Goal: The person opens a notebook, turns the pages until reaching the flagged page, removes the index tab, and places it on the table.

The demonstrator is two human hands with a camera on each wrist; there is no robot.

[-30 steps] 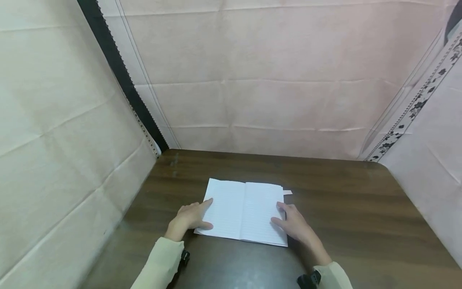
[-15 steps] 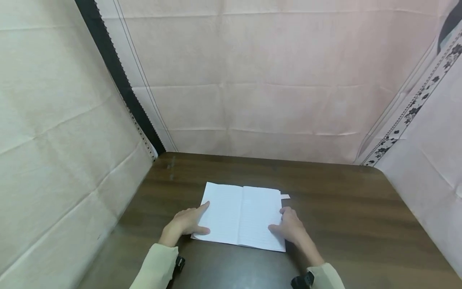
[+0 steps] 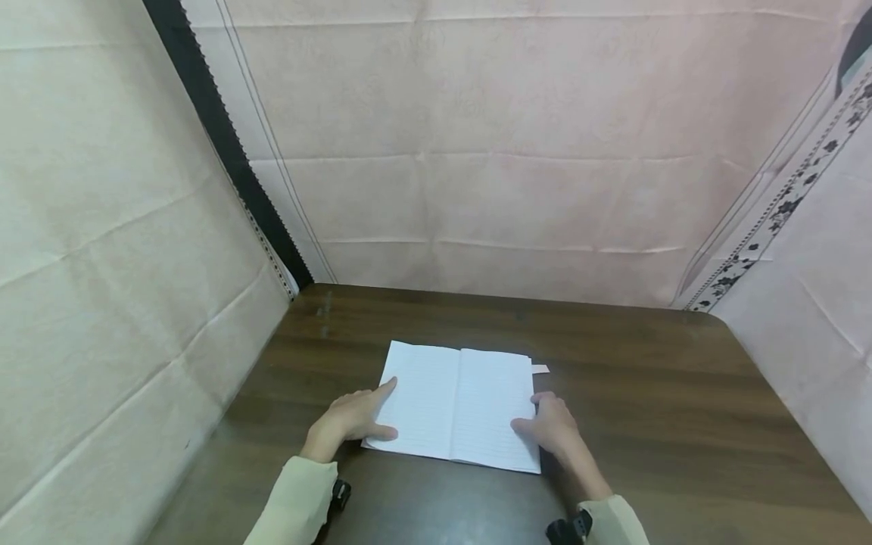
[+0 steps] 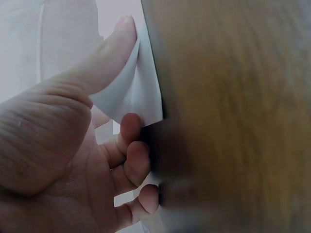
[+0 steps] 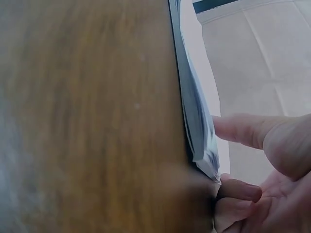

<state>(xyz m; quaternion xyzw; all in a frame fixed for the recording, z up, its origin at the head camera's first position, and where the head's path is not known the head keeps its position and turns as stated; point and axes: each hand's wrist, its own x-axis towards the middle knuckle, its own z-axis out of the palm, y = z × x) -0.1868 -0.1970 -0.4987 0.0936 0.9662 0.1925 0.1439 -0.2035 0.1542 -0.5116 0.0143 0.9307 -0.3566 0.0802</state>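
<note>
An open notebook [image 3: 429, 405] with white ruled pages lies on the brown table in the head view. At its left edge is my left hand [image 3: 350, 418], thumb on the page and fingers at the margin. The left wrist view shows a page corner [image 4: 119, 97] curling up between that thumb and the bent fingers. My right hand [image 3: 553, 428] grips the right edge. In the right wrist view its thumb [image 5: 238, 130] lies over the top page, while the curled fingers [image 5: 238, 199] sit by the corner of the page stack.
A small white tab [image 3: 540, 369] sticks out past the notebook's upper right edge. Pale cloth walls [image 3: 531, 189] enclose the wooden table [image 3: 647, 393] at the back and both sides. Dark bands [image 5: 218, 6] are worn on the wrists only in part visible.
My right index finger has slid from the page out to the notebook's right edge. The left hand keeps its place on the left page. The head view has shifted slightly.
</note>
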